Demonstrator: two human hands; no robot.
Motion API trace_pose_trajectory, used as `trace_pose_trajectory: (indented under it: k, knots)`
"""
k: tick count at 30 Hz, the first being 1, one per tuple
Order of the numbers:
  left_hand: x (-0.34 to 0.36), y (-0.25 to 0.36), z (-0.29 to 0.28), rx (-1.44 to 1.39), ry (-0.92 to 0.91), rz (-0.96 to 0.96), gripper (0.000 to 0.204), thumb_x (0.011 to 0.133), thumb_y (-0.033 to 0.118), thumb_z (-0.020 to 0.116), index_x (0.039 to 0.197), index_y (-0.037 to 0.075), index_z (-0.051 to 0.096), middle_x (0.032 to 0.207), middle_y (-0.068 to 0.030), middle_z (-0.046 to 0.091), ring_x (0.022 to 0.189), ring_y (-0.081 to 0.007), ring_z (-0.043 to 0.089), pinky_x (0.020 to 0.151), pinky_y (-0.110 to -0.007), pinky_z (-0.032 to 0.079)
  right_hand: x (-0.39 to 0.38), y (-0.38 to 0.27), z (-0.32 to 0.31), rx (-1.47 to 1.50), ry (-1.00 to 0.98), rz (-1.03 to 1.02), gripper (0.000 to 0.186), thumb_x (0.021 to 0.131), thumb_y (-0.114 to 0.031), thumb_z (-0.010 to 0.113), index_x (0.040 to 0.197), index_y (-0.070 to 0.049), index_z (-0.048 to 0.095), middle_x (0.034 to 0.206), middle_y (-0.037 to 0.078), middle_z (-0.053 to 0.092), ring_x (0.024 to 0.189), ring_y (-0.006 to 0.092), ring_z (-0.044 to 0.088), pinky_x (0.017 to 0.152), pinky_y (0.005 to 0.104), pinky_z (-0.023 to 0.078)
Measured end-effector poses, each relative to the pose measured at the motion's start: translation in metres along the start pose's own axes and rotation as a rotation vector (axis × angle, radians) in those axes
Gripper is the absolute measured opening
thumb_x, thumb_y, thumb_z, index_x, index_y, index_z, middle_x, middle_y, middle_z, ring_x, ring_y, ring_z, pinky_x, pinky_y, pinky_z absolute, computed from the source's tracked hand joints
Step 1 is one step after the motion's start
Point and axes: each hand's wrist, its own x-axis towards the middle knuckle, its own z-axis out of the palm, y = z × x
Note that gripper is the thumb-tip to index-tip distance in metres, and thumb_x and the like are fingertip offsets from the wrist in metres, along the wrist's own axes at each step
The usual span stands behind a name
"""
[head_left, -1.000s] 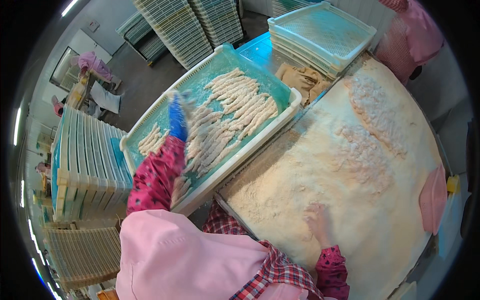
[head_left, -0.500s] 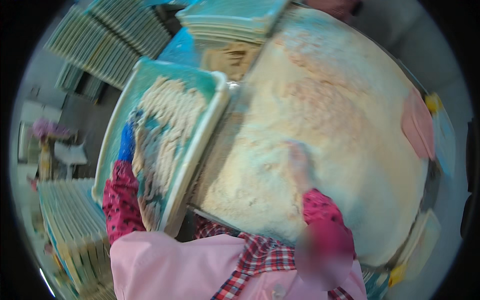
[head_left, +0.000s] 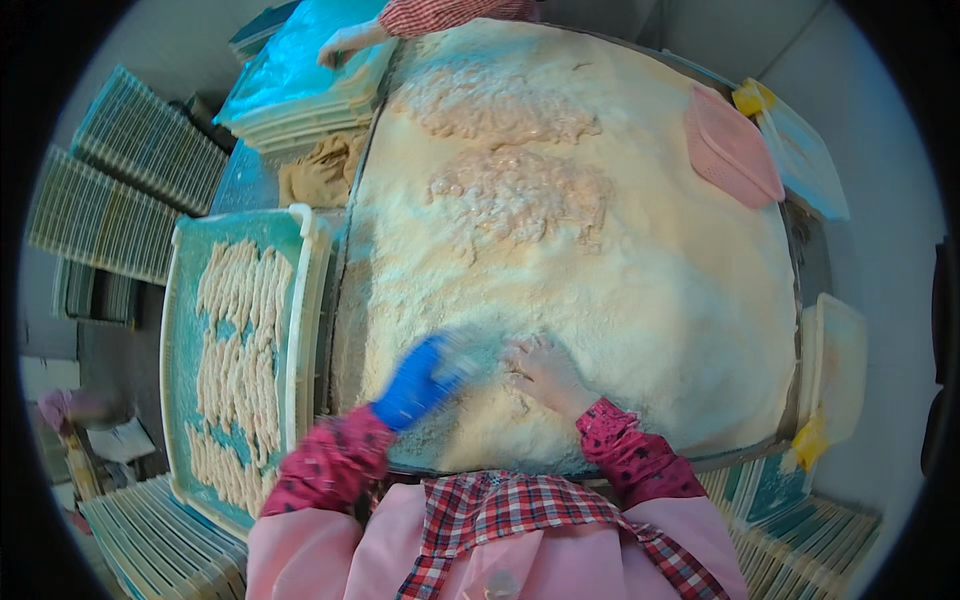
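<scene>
Since the blue-gloved left hand [head_left: 412, 386] is blurred, can't tell its grip; right hand [head_left: 545, 375], lower centre, half-curled on breading powder [head_left: 690, 300], hold unclear. Left sleeve [head_left: 338, 455] is near the tray rim [head_left: 297, 345]; a snag could jostle coated strips [head_left: 240, 375], frame left. Room right of centre; wide sweeps might spill powder over the table edge [head_left: 735, 460].

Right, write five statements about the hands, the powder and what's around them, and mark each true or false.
1. The left hand wears a blue glove. True.
2. The right hand is in the tray of strips. False: it is at the powder.
3. That tray stands left of the powder. True.
4. The basket is green. False: it is pink.
5. A co-worker's hand is by the tray stack at upper left. True.
</scene>
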Motion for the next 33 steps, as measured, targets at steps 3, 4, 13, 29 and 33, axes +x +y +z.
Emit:
trace_pose_trajectory:
  k: [3, 4, 13, 29, 33]
  knots:
    - [0.001, -0.009, 0.078, 0.405, -0.291, 0.434, 0.044, 0.079, 0.019, 0.058, 0.122, 0.011, 0.052, 0.119, -0.0173, 0.052, 0.11, -0.0323, 0.049, 0.096, -0.039, 0.037, -0.02, 0.036, 0.006, 0.054, 0.123, 0.153, 0.021, 0.074, -0.007, 0.059, 0.095, -0.009, 0.058, 0.098, 0.012, 0.057, 0.097, 0.0304, 0.053, 0.081, 0.0378, 0.044]
    - [-0.003, -0.011, 0.088, 0.565, -0.293, 0.511, 0.043, 0.079, 0.018, 0.057, 0.121, 0.011, 0.053, 0.118, -0.0169, 0.053, 0.109, -0.0321, 0.049, 0.095, -0.039, 0.038, -0.029, 0.051, 0.0, 0.068, 0.197, 0.291, 0.021, 0.074, -0.008, 0.059, 0.094, -0.009, 0.057, 0.096, 0.013, 0.057, 0.096, 0.0306, 0.054, 0.08, 0.0379, 0.044]
    - [0.018, -0.074, 0.053, 0.279, 0.241, 0.093, 0.037, 0.077, -0.004, 0.059, 0.114, 0.004, 0.056, 0.109, -0.0135, 0.059, 0.1, -0.027, 0.057, 0.086, -0.032, 0.045, -0.022, 0.075, 0.015, 0.334, 0.666, 0.551, 0.015, 0.078, -0.006, 0.054, 0.092, -0.006, 0.057, 0.091, 0.013, 0.058, 0.085, 0.0323, 0.055, 0.075, 0.0385, 0.045]
    - [0.071, -0.061, 0.116, 0.398, -0.021, 0.455, 0.029, 0.075, 0.011, 0.064, 0.103, 0.009, 0.062, 0.101, -0.0157, 0.062, 0.093, -0.0339, 0.058, 0.083, -0.038, 0.047, -0.029, 0.139, -0.051, -0.088, 0.965, 0.647, 0.017, 0.082, -0.007, 0.046, 0.093, -0.003, 0.059, 0.095, 0.015, 0.058, 0.083, 0.0297, 0.055, 0.073, 0.0425, 0.043]
    - [0.058, -0.067, 0.081, 0.751, 0.277, 0.297, 0.025, 0.075, 0.01, 0.065, 0.1, 0.008, 0.063, 0.091, -0.0122, 0.063, 0.084, -0.0308, 0.059, 0.077, -0.035, 0.048, 0.025, 0.1, 0.009, -0.472, 0.441, 0.457, 0.017, 0.079, -0.009, 0.046, 0.09, -0.006, 0.059, 0.084, 0.012, 0.06, 0.076, 0.0281, 0.058, 0.068, 0.0424, 0.045]
